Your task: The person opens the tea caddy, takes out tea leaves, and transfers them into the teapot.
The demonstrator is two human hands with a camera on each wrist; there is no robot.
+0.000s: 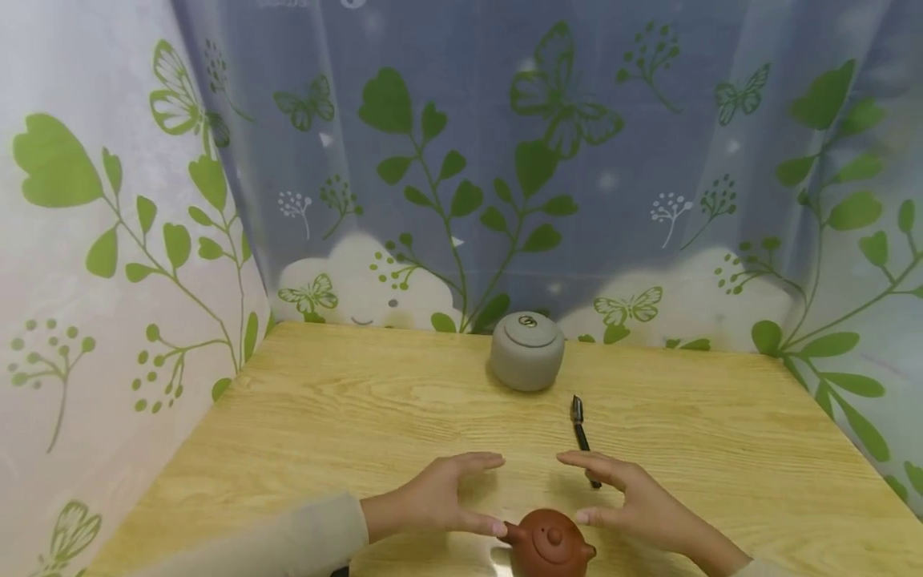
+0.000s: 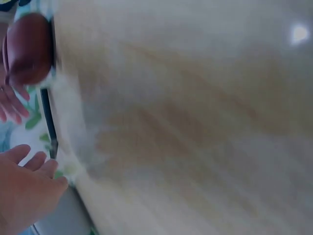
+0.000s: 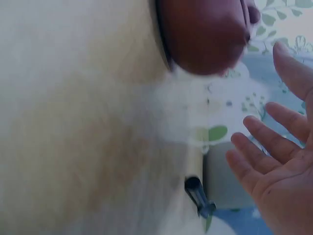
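Note:
A reddish-brown clay teapot (image 1: 551, 549) stands at the table's front edge, its lid with a round knob on. In the head view my left hand (image 1: 433, 501) is at its left, fingers extended, the thumb tip by the pot's left projection; whether they touch, I cannot tell. To the right and just beyond, my right hand (image 1: 638, 505) hovers with its fingers spread apart from the pot. The right wrist view shows that palm (image 3: 288, 186) holding nothing. Partly behind the right fingers lies a slim black pen-like tool (image 1: 579, 425).
A grey lidded jar (image 1: 527, 357) stands near the back of the wood-grain table (image 1: 324, 425). Behind and along both sides hang curtains (image 1: 461, 160) printed with green leaves and butterflies. Something small and dark (image 1: 340, 571) shows at the bottom edge by the left sleeve.

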